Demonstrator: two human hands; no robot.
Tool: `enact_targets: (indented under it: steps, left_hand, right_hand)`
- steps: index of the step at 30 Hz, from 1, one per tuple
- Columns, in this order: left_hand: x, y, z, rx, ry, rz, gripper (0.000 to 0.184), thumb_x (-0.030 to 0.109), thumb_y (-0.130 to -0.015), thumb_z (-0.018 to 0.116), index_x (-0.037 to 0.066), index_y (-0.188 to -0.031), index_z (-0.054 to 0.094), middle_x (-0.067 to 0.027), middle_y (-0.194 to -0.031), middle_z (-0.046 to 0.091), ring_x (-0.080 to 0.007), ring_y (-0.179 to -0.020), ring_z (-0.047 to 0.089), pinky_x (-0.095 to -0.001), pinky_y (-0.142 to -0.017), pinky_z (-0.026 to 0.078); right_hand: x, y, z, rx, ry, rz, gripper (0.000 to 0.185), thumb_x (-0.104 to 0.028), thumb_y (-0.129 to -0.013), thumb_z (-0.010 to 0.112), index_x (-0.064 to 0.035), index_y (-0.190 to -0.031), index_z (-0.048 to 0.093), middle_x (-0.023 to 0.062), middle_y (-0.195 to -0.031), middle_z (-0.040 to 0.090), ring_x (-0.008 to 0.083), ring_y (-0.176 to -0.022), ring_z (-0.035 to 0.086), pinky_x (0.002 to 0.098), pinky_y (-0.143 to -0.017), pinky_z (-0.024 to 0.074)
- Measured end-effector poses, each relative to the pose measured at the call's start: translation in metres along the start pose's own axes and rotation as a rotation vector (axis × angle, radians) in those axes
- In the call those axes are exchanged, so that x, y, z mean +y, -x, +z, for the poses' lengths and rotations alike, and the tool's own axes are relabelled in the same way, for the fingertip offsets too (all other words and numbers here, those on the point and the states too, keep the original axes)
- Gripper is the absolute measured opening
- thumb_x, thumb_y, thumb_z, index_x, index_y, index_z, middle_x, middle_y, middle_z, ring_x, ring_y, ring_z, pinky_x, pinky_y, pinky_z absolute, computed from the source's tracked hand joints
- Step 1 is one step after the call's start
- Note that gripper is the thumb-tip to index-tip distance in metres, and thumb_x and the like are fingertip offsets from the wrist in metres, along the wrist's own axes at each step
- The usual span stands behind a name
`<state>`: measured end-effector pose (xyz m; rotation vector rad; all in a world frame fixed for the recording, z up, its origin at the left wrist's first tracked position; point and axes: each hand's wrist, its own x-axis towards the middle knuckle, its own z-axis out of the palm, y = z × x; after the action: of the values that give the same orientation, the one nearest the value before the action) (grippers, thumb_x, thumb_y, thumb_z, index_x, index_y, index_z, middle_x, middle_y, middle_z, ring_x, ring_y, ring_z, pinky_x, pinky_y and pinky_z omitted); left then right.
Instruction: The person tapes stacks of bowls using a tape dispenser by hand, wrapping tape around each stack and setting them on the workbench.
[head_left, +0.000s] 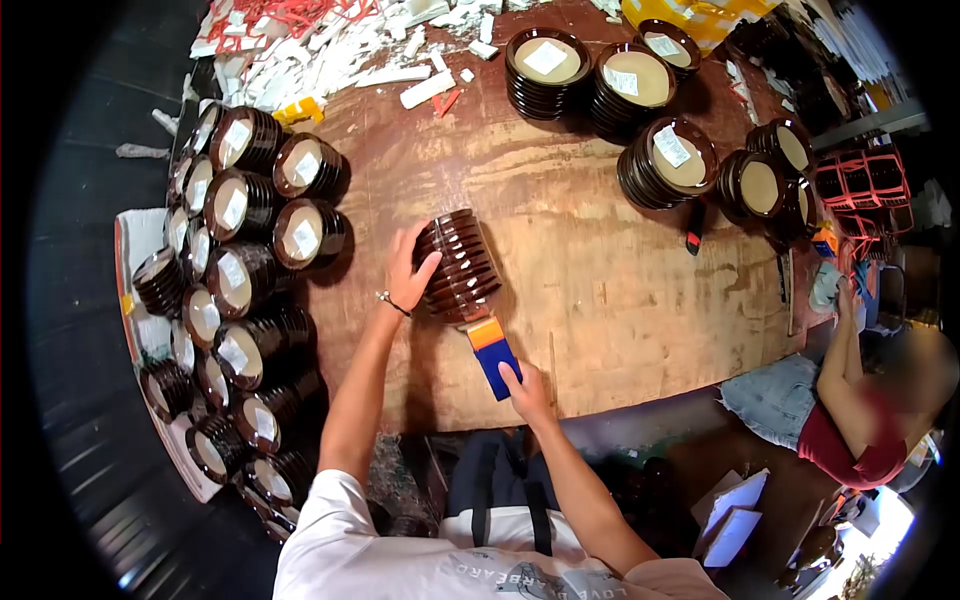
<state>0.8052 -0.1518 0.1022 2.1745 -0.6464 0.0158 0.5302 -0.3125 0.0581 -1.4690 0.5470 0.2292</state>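
A stack of glossy dark-brown round dishes (458, 262) lies on its side on the wooden table, with a shiny clear strip running along it. My left hand (408, 268) grips the stack from its left side, thumb laid over the rims. In my right hand (528, 390) is a blue-and-orange tape dispenser (494, 362). Its orange end meets the near end of the stack, where clear film shows. The underside of the stack is hidden.
Many labelled dish stacks (232, 200) crowd the left side. More stacks (548, 62) stand at the back right, near a black-and-red cutter (695, 228). White foam scraps (340, 65) cover the back edge. Another person (850, 410) sits at the right.
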Motion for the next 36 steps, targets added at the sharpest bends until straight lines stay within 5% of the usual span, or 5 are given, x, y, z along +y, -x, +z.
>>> enact_targets:
  steps: [13,25,33,35,36]
  left_hand:
    - [-0.060,-0.058,0.002,0.034,-0.052,-0.201,0.023,0.023,-0.093,0.056,0.001,-0.093,0.054,-0.0244,-0.084,0.057,-0.0441,-0.080,0.055,-0.0487,-0.073,0.043]
    - [-0.004,-0.084,0.021,-0.124,-0.487,-0.226,0.043,0.046,-0.097,0.050,0.005,-0.100,0.061,-0.0258,-0.087,0.066,-0.0479,-0.083,0.062,-0.0557,-0.072,0.048]
    - [0.017,-0.159,0.064,-0.771,-0.855,-0.268,0.044,0.044,-0.094,0.053,0.006,-0.111,0.068,-0.0257,-0.093,0.069,-0.0460,-0.090,0.066,-0.0518,-0.079,0.053]
    - [-0.017,-0.152,0.053,-0.866,-0.809,-0.617,0.047,0.039,-0.093,0.055,0.003,-0.123,0.063,-0.0235,-0.106,0.070,-0.0446,-0.100,0.065,-0.0496,-0.080,0.054]
    - [-0.074,-0.113,0.038,-0.723,-1.040,-0.039,0.047,0.036,-0.095,0.053,0.003,-0.128,0.060,-0.0242,-0.113,0.068,-0.0452,-0.104,0.063,-0.0498,-0.083,0.054]
  right_hand:
    - [-0.105,-0.044,0.035,0.203,-0.164,0.045,0.038,-0.032,-0.100,0.057,0.0038,-0.095,0.065,0.0022,-0.075,0.061,0.0105,-0.072,0.053,0.0313,-0.067,0.0448]
    - [0.018,-0.015,-0.002,0.125,-0.583,0.219,0.049,-0.040,-0.099,0.059,0.0027,-0.123,0.062,0.0051,-0.104,0.069,0.0107,-0.093,0.061,0.0275,-0.083,0.0477]
    - [-0.009,-0.076,-0.025,0.016,-1.775,0.192,0.037,-0.042,-0.101,0.049,-0.0063,-0.099,0.061,0.0043,-0.068,0.054,0.0142,-0.051,0.047,0.0251,-0.058,0.0469]
    - [-0.027,-0.090,-0.051,0.025,-1.877,0.258,0.038,-0.039,-0.101,0.044,-0.0052,-0.095,0.060,0.0024,-0.066,0.053,0.0122,-0.051,0.047,0.0331,-0.057,0.0495]
    - [-0.025,-0.103,-0.068,-0.008,-1.823,0.356,0.037,-0.039,-0.101,0.045,-0.0060,-0.092,0.061,0.0006,-0.064,0.053,0.0112,-0.049,0.048,0.0356,-0.059,0.0506]
